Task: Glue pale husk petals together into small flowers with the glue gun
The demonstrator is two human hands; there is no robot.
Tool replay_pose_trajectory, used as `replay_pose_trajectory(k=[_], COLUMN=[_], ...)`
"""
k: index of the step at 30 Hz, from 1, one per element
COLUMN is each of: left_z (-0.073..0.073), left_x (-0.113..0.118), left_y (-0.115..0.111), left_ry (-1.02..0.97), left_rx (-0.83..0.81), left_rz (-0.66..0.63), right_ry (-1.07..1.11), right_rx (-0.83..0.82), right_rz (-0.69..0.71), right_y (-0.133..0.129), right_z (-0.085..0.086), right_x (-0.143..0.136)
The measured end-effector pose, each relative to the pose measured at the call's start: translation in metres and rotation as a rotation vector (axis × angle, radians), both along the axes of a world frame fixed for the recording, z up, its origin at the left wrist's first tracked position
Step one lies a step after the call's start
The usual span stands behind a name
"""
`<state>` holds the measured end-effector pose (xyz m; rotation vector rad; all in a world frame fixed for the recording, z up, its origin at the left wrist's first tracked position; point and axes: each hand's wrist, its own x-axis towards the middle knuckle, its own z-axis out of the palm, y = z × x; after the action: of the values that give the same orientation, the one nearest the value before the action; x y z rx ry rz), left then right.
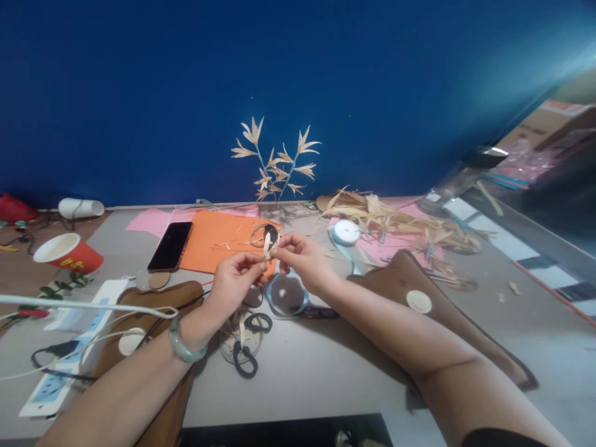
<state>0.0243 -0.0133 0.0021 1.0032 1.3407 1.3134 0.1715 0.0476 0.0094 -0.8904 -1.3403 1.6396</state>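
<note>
A small pale strip of dried husk (267, 246) is held up between my two hands over the middle of the table. My left hand (236, 280), with a green bangle at its wrist, pinches the lower end. On the upper right side, the fingers of my right hand (302, 261) are closed on the same strip. Just below lie a light-blue ribbon-wrapped ring (279, 310) and black-handled scissors (245, 362), the latter partly over a clear round item. Behind the hands rests an orange sheet (205, 239) with thin scraps on it.
Husk flowers on blue stems (279, 171) stand against the blue wall. A ribbon spool (347, 232) and a heap of dried husks (395, 214) lie right of centre. To the left are a phone (171, 246), a tipped red cup (74, 253), a power strip (41, 397) and cables.
</note>
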Motion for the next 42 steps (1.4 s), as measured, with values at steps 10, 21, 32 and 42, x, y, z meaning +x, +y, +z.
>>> replay_pose_trajectory(k=[10,21,32,42], left_z=[0.001,-0.008,-0.004,0.002], left_x=[-0.005,-0.013,-0.018,-0.019], left_y=[0.002,0.010,0.014,0.016], left_ry=[0.053,-0.076,-0.189,-0.254], left_rx=[0.052,0.045,0.042,-0.001], left_rz=[0.034,0.122,0.177,0.233], right_ry=[-0.170,-1.327,-0.971,-0.031], right_rx=[0.278,0.901,0.902,0.178], right_rz=[-0.073,0.027,-0.202,-0.126], right_y=[0.022,0.059,0.065,0.043], right_z=[-0.003,-0.029,-0.032,-0.014], right_x=[0.009,0.023,0.025,0.016])
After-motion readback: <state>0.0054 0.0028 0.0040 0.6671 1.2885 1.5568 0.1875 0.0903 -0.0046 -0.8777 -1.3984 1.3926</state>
